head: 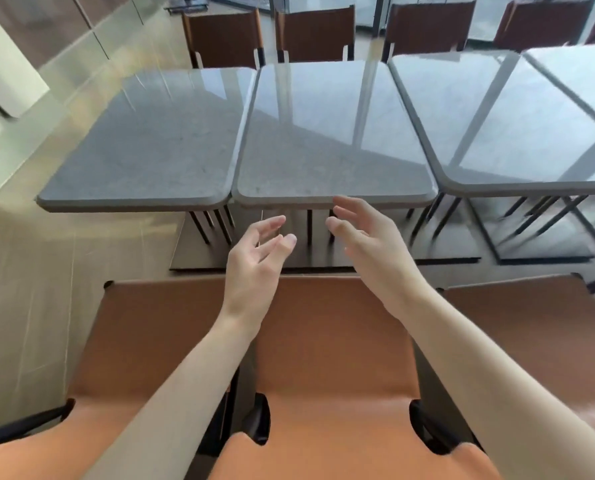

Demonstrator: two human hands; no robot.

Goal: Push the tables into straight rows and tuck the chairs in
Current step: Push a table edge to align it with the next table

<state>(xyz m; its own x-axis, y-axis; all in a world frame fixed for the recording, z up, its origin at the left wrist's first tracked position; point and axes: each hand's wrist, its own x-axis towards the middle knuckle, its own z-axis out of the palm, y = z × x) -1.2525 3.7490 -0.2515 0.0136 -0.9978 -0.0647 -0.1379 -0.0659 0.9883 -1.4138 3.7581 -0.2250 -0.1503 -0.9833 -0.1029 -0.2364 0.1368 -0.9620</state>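
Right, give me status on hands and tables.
Left hand and right hand open, reaching for middle table. Near edge unheld. Orange chair between person and table, not tucked.

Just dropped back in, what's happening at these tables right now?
A person is reaching both hands over an orange chair toward the near edge of the middle grey table. The left hand and right hand are open and hold nothing; neither plainly touches the table. The tables stand side by side in a row, their near edges not quite level. The near chairs stand back from the tables, not yet tucked in.
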